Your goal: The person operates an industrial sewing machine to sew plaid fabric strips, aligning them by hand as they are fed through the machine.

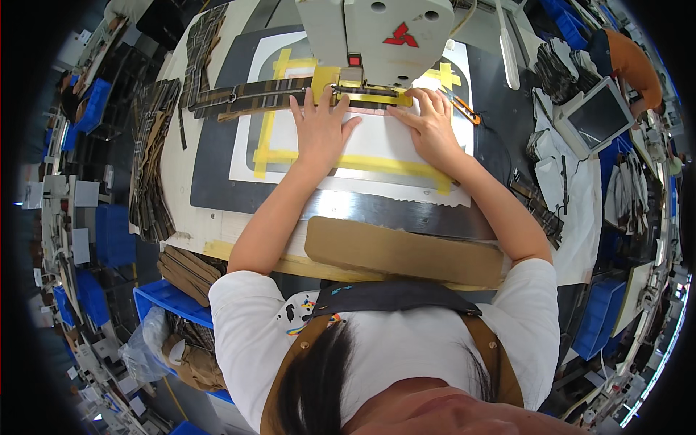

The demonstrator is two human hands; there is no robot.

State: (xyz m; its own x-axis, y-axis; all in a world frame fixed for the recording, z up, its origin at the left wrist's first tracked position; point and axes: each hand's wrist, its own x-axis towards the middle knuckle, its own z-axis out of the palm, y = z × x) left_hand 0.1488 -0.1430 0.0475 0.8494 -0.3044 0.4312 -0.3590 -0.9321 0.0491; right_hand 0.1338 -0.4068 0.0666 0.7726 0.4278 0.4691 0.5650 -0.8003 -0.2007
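Note:
My left hand lies with its fingers spread at the left of the sewing machine's clamp, fingertips on the dark plaid fabric strip and the yellow clamp plate. The strip runs from the left under the machine head. My right hand rests at the clamp's right end, fingers extended and apart, gripping nothing visible. Between the hands, a narrow metal frame covers part of the fabric. Just right of my right hand lies an orange-handled cutting tool.
A white sheet with yellow tape covers the dark machine bed. Plaid pieces are piled at left. At right stands a screen. A brown cardboard piece lies at the near edge; a blue crate stands lower left.

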